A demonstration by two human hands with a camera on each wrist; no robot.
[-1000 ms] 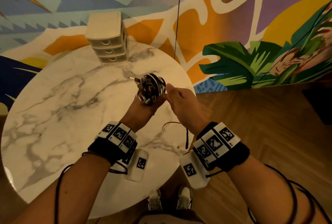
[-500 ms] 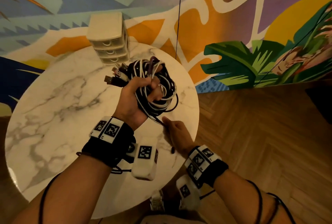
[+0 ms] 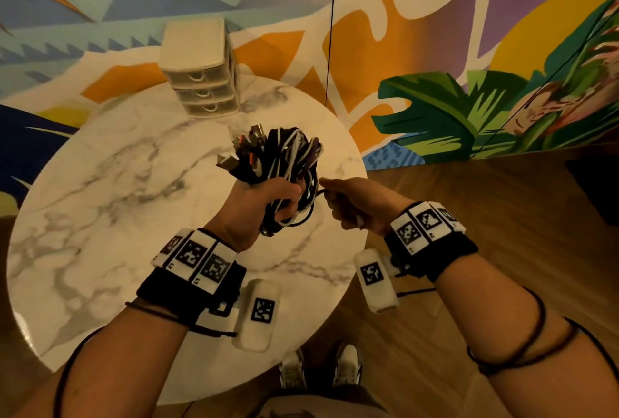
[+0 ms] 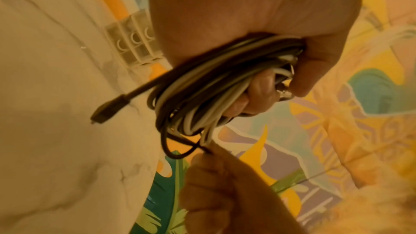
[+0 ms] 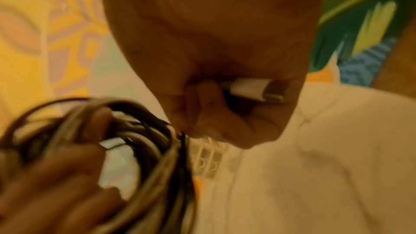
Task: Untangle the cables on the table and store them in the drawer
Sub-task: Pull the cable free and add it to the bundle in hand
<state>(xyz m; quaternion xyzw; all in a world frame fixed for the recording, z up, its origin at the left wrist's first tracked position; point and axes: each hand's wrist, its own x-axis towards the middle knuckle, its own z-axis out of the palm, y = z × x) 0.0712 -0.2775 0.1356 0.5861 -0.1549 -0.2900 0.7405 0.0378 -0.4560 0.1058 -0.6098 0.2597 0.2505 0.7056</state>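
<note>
The left hand [image 3: 264, 203] is clenched round the cables [image 3: 288, 163], held above the table's [image 3: 100, 216] right edge. The right hand [image 3: 355, 206] pinches a black strand and holds a white plug [image 5: 249, 87]. The drawers [image 3: 201, 82] at the far edge look closed. A hard pull could cinch the knot or drag loops loose.

Drawer unit [image 3: 201, 69] on table [image 3: 100, 203] far edge, behind cable bundle [image 3: 288, 163].

A lounge-like room, perhaps a café or studio: a round marble bench [image 3: 100, 216] stood on a wooden floor [image 3: 502, 250] against a bright painted mural [image 3: 435, 32], holding small plastic drawers [image 3: 201, 82].
</note>
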